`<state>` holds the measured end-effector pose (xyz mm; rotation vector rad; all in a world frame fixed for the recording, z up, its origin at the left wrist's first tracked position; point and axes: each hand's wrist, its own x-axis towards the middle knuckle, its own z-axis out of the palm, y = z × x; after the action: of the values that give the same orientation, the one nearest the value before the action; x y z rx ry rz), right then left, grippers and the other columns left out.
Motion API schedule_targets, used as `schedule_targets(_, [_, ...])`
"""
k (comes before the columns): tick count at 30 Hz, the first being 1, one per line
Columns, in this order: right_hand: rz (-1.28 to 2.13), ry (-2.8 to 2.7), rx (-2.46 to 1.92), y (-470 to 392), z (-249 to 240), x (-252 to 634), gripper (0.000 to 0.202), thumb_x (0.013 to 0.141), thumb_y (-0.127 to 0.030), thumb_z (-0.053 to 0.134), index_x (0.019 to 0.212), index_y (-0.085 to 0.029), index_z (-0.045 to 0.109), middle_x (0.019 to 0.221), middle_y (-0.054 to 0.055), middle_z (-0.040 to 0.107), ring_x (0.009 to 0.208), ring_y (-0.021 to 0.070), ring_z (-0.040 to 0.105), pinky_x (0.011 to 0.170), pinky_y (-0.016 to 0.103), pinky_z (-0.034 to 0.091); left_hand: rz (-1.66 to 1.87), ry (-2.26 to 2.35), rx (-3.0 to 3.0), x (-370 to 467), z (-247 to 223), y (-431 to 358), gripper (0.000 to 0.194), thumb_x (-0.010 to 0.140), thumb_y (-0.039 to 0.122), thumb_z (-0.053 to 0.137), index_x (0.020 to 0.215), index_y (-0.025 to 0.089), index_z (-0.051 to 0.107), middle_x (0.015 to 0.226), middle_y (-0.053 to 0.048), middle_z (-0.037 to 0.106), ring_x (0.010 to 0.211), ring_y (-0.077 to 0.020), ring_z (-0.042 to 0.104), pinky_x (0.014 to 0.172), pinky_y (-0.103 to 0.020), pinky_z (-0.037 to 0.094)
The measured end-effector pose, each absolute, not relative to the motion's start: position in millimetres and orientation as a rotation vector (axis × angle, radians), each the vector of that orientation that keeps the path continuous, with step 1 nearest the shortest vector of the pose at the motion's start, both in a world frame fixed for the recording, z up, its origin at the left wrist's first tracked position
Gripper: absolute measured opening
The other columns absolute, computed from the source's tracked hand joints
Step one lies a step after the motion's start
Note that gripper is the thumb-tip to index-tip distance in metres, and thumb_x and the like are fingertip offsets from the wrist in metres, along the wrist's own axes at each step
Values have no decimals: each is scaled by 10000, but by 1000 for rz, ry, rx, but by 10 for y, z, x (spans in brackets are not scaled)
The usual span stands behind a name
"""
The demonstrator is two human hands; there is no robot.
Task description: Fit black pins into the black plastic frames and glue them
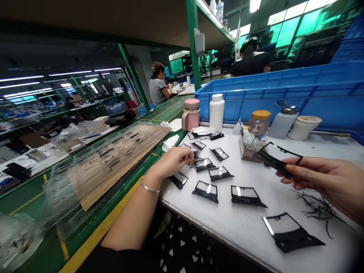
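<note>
My right hand [315, 170] holds a black frame part [277, 161] above the right side of the white tabletop [227, 223], thumb and fingers pinched on its lower edge. At a pile of thin black strips [196, 160], my left hand [178, 159] has its fingertips pressed together; what they grip, if anything, is too small to make out. Several similar black frames [245, 195] lie spread over the tabletop between the hands. Another frame [292, 232] lies near the front right. Under my right hand is a second heap of black strips [317, 206].
Behind the frames stand a pink mug [191, 115], a white bottle [217, 113], a yellow-lidded jar [259, 122] and a small box [250, 149]. A blue crate [256, 100] borders the back. Clear trays [113, 151] lie left. Two people sit further off.
</note>
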<state>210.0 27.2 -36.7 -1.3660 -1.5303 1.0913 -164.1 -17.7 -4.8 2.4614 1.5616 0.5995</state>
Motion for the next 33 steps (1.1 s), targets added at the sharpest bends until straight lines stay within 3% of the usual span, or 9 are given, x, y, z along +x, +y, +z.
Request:
schedule_targets(3, [1345,-1511,-1349,233,-296,2096,314,686,-509,773,839,-235,785,908,182,725,778,241,674,593,282,513,872,1432,2332,-1396,93,-163,161,863,130,520,982,162,624,842,-16,643,733,-103,558,666,-213,443])
schedule_targets(6, [1352,-1481,-1331,209,-257,2084,304,697,-480,776,860,-223,784,888,174,721,767,239,665,585,284,505,1074,1165,2153,-1039,223,-130,256,875,159,537,1111,179,635,840,-28,630,694,-97,550,646,-214,473])
schedule_targets(11, [1383,-1494,-1232,163,-199,2048,286,741,-435,756,922,-214,756,867,87,715,757,185,662,581,224,491,1120,871,1862,-416,307,-58,82,828,152,614,868,141,685,755,-32,657,645,-103,608,616,-220,528])
schedule_targets(16, [1437,-1567,-1117,113,-134,2001,281,799,-408,703,957,-176,732,894,78,717,756,164,662,590,218,493,1187,855,1731,-60,156,-61,28,759,115,691,786,125,693,733,-40,685,679,-125,644,643,-233,545])
schedule_targets(25, [1518,-1553,-1056,19,-81,1897,328,828,-417,664,1012,-151,723,890,89,717,757,176,687,595,236,518,1317,1081,1906,-63,-104,-50,29,775,155,686,802,166,685,776,-14,703,702,-130,652,641,-235,535])
schedule_targets(29, [1518,-1546,-1044,21,-98,1905,277,837,-387,658,973,-156,729,865,79,720,732,162,684,594,226,512,1297,1137,2007,-104,-78,-26,154,786,154,676,933,194,695,855,-9,707,766,-126,650,621,-212,506])
schedule_targets(33, [1533,-1472,-1066,8,-99,1895,214,842,-357,655,938,-181,730,883,67,730,744,161,699,558,196,490,1301,1154,2049,-116,-80,-23,151,800,169,670,944,208,696,879,-7,709,830,-142,645,658,-226,511])
